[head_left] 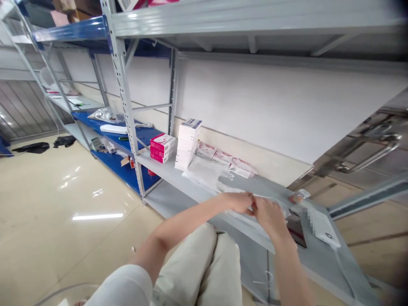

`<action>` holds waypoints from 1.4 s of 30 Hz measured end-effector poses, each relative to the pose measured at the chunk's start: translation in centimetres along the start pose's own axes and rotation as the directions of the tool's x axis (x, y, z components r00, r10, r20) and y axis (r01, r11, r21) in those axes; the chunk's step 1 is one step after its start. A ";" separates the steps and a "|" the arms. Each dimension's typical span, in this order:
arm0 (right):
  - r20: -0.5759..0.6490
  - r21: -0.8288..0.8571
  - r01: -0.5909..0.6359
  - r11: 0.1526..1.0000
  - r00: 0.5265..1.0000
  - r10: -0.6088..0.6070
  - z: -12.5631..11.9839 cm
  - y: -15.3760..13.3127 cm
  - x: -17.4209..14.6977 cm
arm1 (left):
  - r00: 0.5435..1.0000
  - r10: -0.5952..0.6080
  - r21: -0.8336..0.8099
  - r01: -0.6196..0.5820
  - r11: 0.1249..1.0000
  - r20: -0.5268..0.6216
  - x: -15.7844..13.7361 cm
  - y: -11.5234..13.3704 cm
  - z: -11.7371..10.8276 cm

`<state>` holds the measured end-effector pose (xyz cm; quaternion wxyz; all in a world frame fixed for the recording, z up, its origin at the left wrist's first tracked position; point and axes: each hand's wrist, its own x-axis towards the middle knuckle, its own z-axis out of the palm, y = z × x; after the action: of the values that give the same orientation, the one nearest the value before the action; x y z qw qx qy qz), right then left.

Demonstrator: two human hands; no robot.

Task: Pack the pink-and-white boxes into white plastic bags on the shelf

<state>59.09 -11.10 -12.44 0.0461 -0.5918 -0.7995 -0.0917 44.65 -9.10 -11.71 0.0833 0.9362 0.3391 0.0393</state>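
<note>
My left hand and my right hand meet fingertip to fingertip above the grey shelf. Both have their fingers pinched together on a clear plastic bag, which spreads beneath and around them; the exact grip is hidden by the fingers. Left of the hands, more thin clear plastic lies flat. Behind it, along the wall, is a row of plastic-wrapped pink and white packs. Close by my right hand, a dark flat object rests on the shelf.
A tall stack of white boxes stands beside pink and white boxes near the perforated upright. A white device with a cable lies at the right. An upper shelf beam hangs overhead; a metal door handle is at right.
</note>
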 end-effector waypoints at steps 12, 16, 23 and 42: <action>-0.228 0.430 0.473 0.769 0.881 -0.414 -3.4 -19.9 6.3 | 0.678 -0.659 0.092 0.716 0.692 -0.326 -21.7 -15.8 -5.7; -0.238 0.532 0.525 0.665 0.846 -0.477 -0.9 -22.4 7.5 | 0.561 -0.733 0.211 0.827 0.521 -0.385 -24.0 -23.3 -5.8; -0.268 0.632 0.546 0.549 0.820 -0.506 3.6 -22.9 7.5 | 0.506 -0.733 0.180 0.858 0.480 -0.455 -25.1 -29.1 -3.7; -0.446 0.630 0.647 0.430 0.754 -0.483 2.0 -24.6 5.9 | 0.557 -0.717 0.169 0.824 0.541 -0.418 -30.9 -17.6 -13.2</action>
<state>33.91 -12.14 -15.59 0.3327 -0.1997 -0.9039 0.1803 8.14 -13.91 -2.46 -0.1263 0.6671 0.7299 0.0788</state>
